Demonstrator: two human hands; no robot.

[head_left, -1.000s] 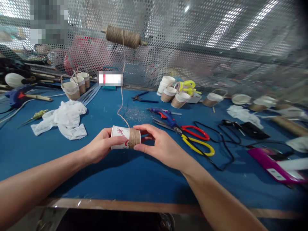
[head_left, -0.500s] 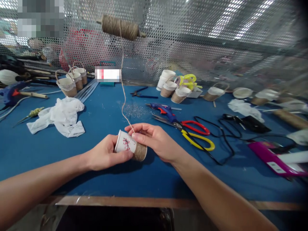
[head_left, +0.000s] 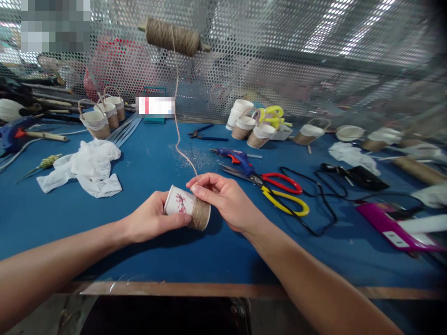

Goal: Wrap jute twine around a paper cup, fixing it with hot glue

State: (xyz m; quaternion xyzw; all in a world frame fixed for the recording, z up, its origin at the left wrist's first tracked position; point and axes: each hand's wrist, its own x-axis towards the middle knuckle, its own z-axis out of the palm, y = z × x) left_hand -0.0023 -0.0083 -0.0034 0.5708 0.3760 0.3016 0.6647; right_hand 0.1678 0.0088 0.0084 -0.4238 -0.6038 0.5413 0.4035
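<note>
My left hand (head_left: 152, 217) is closed round a white paper cup (head_left: 177, 203) with a printed pink blossom branch. The cup lies tilted on its side, its rim facing left, and twine is wound round its lower part (head_left: 200, 215). At the cup's wound end, my right hand (head_left: 223, 197) pinches the twine (head_left: 188, 159) between thumb and fingers. That strand runs slack up to a twine spool (head_left: 172, 37) hung on a rod against the perforated metal screen. Part of the cup is hidden behind my fingers.
Right of my hands lie a blue glue gun (head_left: 237, 159), scissors (head_left: 275, 188) with red and yellow handles, and a magenta power strip (head_left: 387, 228). Blue pliers (head_left: 206, 136) lie farther back. White cloth (head_left: 85, 167) and several twine-wrapped cups (head_left: 96, 123) stand left.
My right hand has shifted slightly up and away from the cup's side, still holding the twine. The cup has turned a little, and the whole view has drifted slightly.
</note>
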